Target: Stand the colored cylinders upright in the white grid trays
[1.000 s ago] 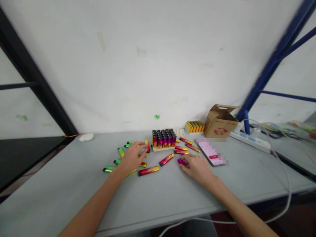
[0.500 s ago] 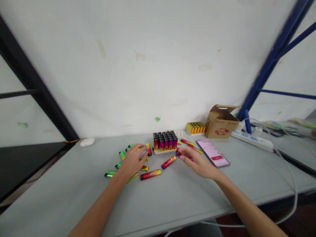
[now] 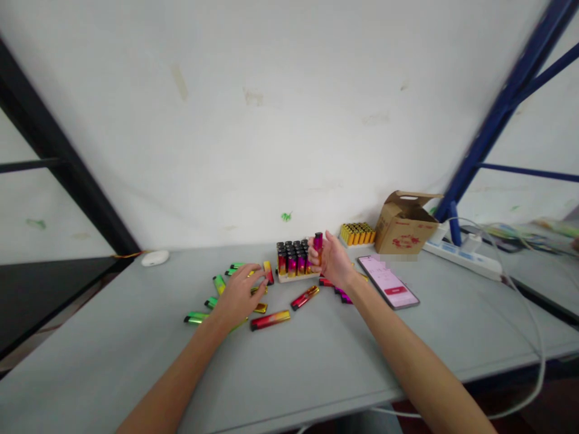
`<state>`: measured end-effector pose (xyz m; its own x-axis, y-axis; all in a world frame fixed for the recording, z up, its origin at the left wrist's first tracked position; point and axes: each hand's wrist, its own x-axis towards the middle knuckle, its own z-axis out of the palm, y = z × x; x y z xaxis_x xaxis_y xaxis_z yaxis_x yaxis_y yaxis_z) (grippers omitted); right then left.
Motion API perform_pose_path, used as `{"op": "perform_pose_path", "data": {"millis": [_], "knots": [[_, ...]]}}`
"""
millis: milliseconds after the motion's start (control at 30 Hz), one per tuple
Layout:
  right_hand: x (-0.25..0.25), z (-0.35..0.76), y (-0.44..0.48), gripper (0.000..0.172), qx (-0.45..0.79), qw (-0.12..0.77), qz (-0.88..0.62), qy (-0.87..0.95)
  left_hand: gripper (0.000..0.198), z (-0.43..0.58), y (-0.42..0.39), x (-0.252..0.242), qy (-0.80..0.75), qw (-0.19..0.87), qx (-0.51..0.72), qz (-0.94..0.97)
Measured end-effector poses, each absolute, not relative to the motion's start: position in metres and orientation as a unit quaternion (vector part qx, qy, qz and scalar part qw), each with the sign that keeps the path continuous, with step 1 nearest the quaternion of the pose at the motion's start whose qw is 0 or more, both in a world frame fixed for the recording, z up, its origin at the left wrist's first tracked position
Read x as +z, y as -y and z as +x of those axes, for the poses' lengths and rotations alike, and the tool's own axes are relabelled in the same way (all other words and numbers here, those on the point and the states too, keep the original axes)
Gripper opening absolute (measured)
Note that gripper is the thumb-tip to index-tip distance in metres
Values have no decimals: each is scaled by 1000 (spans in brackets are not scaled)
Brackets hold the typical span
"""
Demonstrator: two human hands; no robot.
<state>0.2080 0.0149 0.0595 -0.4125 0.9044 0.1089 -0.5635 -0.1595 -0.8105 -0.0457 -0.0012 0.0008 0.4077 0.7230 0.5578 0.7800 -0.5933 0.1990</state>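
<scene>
My right hand (image 3: 333, 260) holds a purple lighter (image 3: 318, 242) upright, black top up, at the right side of a white tray (image 3: 289, 278). Several black-topped lighters (image 3: 292, 260) in red, purple and yellow stand in rows in that tray. To the left, my left hand (image 3: 244, 292) is open with curved, parted fingers over loose green and yellow lighters (image 3: 219, 284), partly hiding them. A red-yellow lighter (image 3: 270, 320) and another red one (image 3: 304, 298) lie in front of the tray. Below my right wrist lie purple lighters (image 3: 344, 295), partly covered.
At the back right stand a tray of yellow lighters (image 3: 357, 234) and an open cardboard box (image 3: 402, 228). A phone (image 3: 388, 283) lies right of my right hand, with a power strip (image 3: 465, 258) beyond. A white rounded object (image 3: 155, 258) sits at the back left.
My right hand has moved up and left, bringing the purple lighter from near the table to upright at the tray. My left hand has barely moved. The view has shifted slightly.
</scene>
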Motion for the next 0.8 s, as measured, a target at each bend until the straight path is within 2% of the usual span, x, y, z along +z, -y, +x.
{"op": "perform_pose_path", "data": {"millis": [133, 267, 367, 700, 800], "knots": [[53, 215, -11, 42, 755, 466, -218, 406, 29, -44, 1, 0, 449, 29, -310, -838], [54, 219, -6, 28, 737, 482, -225, 418, 28, -44, 1, -1, 450, 17, -307, -839], [55, 218, -5, 29, 713, 497, -232, 437, 28, -44, 1, -2, 450, 14, -304, -840], [56, 224, -8, 14, 753, 520, -169, 366, 31, -46, 0, -3, 462, 14, -313, -830], [55, 224, -11, 14, 745, 536, -178, 355, 34, -48, -1, -3, 469, 19, -314, -825]]}}
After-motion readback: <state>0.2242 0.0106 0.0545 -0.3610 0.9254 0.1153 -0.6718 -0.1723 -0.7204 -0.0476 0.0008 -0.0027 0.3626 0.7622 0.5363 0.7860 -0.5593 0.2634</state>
